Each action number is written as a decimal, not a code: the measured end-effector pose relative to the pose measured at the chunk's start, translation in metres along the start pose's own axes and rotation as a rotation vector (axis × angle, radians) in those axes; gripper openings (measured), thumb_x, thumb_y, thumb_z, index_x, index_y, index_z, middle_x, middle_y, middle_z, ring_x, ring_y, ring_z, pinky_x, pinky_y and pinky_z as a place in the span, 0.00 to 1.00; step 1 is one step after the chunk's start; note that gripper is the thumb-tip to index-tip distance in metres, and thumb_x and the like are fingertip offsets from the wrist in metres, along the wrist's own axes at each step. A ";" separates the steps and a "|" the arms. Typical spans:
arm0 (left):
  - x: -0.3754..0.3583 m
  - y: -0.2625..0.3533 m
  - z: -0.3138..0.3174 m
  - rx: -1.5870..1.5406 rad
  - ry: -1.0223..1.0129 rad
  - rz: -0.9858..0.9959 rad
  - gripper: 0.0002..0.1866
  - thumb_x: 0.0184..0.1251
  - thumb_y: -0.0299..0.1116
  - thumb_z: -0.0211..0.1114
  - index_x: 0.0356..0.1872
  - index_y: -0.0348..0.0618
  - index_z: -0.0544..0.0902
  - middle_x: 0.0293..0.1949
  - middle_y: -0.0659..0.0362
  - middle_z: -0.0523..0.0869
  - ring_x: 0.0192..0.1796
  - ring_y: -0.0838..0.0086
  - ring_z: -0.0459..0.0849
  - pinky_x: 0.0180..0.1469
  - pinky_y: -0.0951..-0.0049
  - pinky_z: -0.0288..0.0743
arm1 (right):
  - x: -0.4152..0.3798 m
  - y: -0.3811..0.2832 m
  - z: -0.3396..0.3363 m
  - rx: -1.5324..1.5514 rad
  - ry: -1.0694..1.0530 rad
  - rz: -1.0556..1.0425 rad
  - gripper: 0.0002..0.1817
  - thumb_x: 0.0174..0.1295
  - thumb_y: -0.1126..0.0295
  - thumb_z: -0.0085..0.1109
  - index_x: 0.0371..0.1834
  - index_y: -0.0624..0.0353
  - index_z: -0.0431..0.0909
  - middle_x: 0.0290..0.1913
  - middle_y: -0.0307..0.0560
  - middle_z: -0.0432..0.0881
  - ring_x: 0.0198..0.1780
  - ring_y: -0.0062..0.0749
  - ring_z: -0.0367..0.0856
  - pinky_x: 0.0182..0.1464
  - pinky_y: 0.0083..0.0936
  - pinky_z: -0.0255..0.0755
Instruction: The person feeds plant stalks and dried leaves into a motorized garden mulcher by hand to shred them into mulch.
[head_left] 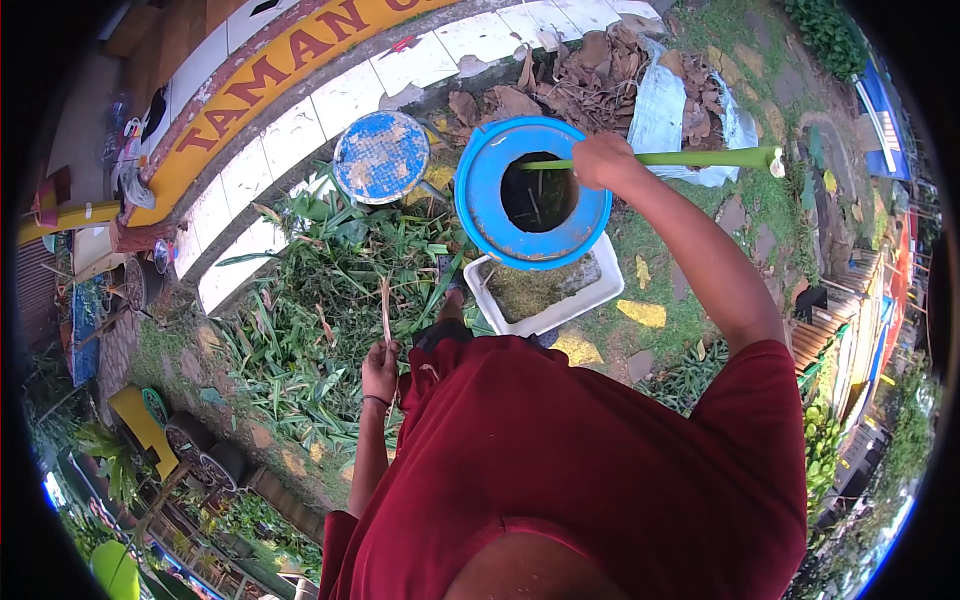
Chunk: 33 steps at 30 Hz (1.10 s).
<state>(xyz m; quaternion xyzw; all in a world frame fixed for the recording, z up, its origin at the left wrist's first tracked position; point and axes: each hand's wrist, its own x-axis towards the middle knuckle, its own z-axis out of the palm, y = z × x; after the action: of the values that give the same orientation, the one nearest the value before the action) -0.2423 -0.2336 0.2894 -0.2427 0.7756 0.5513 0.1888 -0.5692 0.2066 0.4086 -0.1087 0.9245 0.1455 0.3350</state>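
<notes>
My right hand (pixel 602 161) is closed around a long green plant stalk (pixel 700 158). The stalk's left end reaches over the dark round opening of a blue plastic drum-like hopper (pixel 478 200); its cut pale end points right. Lower down on the left, my left hand (pixel 379 374) grips a thin, dry brown stalk (pixel 386 310), held roughly upright in view. Under the hopper sits a white tub (pixel 520 325) holding fine greenish-brown material. The hopper's inside is dark, with a few thin streaks showing.
A heap of cut green leaves (pixel 300 330) covers the ground at left. A blue round stool (pixel 381 157), dirt-crusted, stands beside the hopper. Dry brown leaves (pixel 590 80) and a pale sack (pixel 660 105) lie behind. A white-tiled ledge (pixel 340 100) with a lettered yellow band curves around the back.
</notes>
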 end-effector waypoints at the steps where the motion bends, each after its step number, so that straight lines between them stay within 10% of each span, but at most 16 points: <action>1: 0.001 -0.002 -0.001 -0.001 -0.012 -0.029 0.10 0.75 0.34 0.59 0.40 0.38 0.81 0.31 0.65 0.84 0.34 0.85 0.75 0.39 0.80 0.70 | -0.002 0.002 0.002 0.013 -0.001 0.004 0.13 0.48 0.74 0.63 0.39 0.60 0.88 0.43 0.53 0.88 0.47 0.46 0.87 0.46 0.38 0.81; 21: -0.006 0.004 -0.019 0.149 0.021 -0.022 0.10 0.75 0.35 0.57 0.42 0.38 0.80 0.29 0.66 0.80 0.33 0.84 0.74 0.39 0.79 0.71 | -0.109 0.033 0.003 0.383 0.016 0.161 0.18 0.66 0.54 0.58 0.41 0.58 0.85 0.42 0.60 0.85 0.47 0.54 0.84 0.49 0.47 0.75; 33: 0.016 0.013 -0.028 0.002 0.066 0.051 0.11 0.76 0.39 0.58 0.42 0.42 0.80 0.20 0.70 0.72 0.21 0.88 0.66 0.24 0.80 0.61 | -0.253 0.074 0.111 1.523 -0.210 0.261 0.19 0.69 0.51 0.58 0.33 0.56 0.77 0.18 0.29 0.62 0.15 0.13 0.55 0.18 0.19 0.50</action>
<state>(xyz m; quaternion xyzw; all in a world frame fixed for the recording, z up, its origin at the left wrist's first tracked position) -0.2639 -0.2588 0.2993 -0.2405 0.7880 0.5467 0.1492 -0.3356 0.3393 0.5069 0.2753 0.7385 -0.4816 0.3832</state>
